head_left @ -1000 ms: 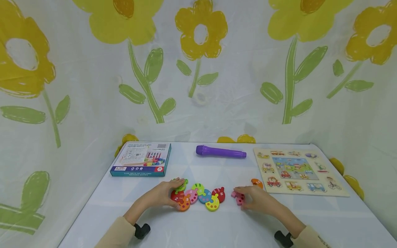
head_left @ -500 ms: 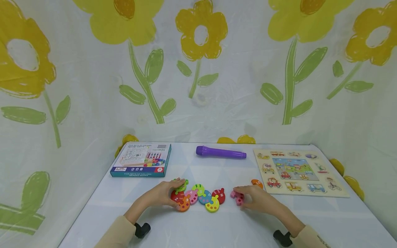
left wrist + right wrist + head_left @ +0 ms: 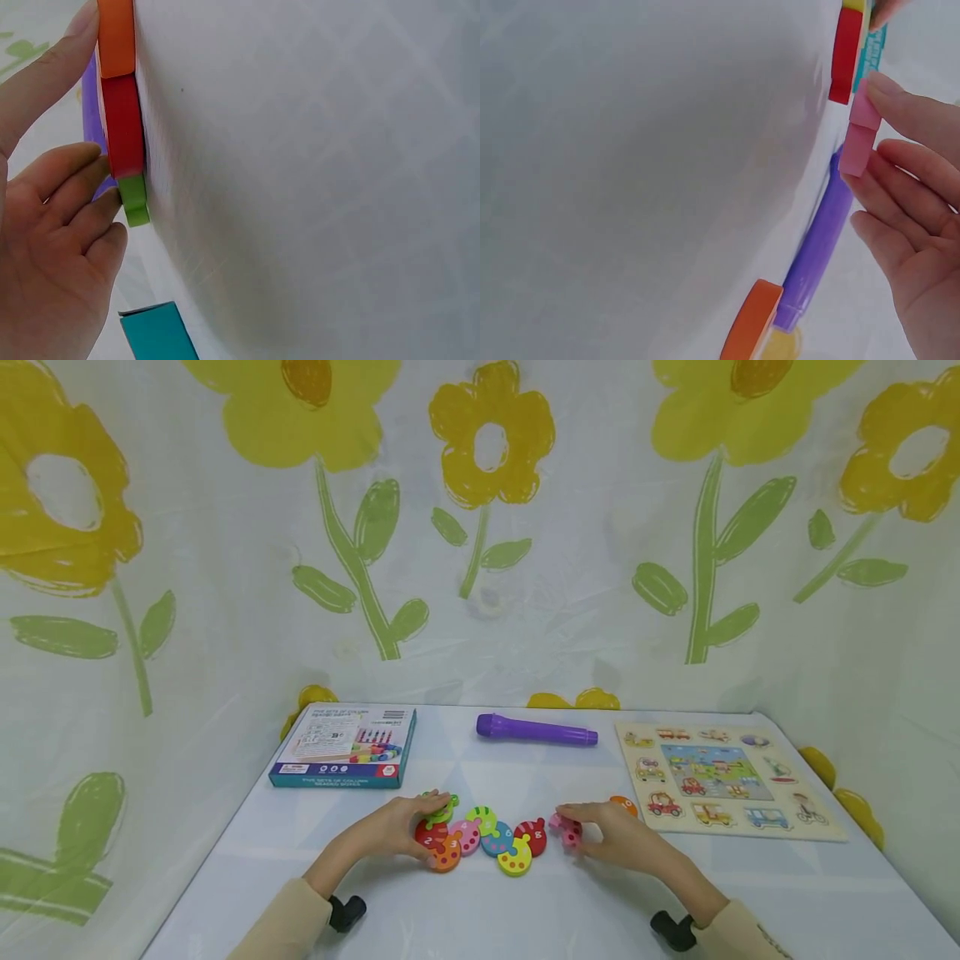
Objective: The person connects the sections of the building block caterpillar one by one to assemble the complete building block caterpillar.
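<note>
Numbered, rounded puzzle pieces are joined in a wavy chain on the table in the head view. At its left end my left hand [image 3: 390, 829] holds the chain, thumb by the orange piece [image 3: 446, 853] and fingers over the green piece [image 3: 442, 812]. The red piece [image 3: 124, 124] shows between them in the left wrist view. My right hand [image 3: 626, 837] pinches a pink puzzle piece [image 3: 567, 832] between thumb and fingers, just right of the red end piece [image 3: 531, 837]. In the right wrist view a small gap separates that pink piece [image 3: 861, 135] from the red one [image 3: 846, 56].
Beyond my right hand lies an orange piece [image 3: 624, 805], beside a wooden picture board [image 3: 637, 793]. A purple toy microphone [image 3: 536, 731] lies at the back. A teal-edged flat box [image 3: 341, 747] lies at the back left. A flowered curtain [image 3: 585, 627] hangs behind the table.
My right hand has moved slightly left with the pink piece, bringing it closer to the red end piece. My left hand stays at the chain's left end.
</note>
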`<state>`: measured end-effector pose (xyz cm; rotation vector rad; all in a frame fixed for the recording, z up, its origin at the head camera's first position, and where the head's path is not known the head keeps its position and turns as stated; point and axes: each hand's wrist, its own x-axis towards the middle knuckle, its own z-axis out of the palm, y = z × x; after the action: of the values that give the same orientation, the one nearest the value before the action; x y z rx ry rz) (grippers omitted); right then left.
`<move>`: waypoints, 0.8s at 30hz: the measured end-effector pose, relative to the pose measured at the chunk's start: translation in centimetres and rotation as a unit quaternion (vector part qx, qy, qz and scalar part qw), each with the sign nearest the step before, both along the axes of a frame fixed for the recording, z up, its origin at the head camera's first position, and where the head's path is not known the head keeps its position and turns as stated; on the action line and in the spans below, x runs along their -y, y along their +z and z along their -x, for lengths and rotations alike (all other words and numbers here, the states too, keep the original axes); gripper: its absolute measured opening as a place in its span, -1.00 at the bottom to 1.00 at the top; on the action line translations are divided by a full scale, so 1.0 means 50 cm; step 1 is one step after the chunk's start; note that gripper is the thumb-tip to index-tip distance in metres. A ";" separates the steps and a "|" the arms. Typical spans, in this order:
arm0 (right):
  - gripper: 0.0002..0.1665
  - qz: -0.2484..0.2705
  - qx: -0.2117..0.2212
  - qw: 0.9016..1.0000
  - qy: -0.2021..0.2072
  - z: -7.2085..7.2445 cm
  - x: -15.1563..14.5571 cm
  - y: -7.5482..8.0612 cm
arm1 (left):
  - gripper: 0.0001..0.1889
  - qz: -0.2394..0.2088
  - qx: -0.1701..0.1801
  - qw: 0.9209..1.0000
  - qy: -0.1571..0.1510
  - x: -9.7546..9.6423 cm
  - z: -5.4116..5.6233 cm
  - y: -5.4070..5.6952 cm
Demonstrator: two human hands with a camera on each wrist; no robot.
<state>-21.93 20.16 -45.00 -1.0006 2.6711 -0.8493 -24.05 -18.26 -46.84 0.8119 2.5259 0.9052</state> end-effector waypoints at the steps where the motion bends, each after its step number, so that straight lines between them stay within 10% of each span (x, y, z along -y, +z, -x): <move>1: -0.40 0.001 -0.001 1.000 0.001 0.001 0.002 0.000 | -0.04 0.000 0.000 1.000 0.000 0.000 0.000 0.000; 24: -0.41 -0.016 -0.015 0.998 0.054 0.043 0.046 -0.003 | -0.07 0.015 0.001 1.000 -0.002 0.000 0.001 0.001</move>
<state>-24.07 17.86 -45.17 -1.1464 2.6184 -0.7738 -24.12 -18.26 -46.81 0.8060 2.5300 0.8654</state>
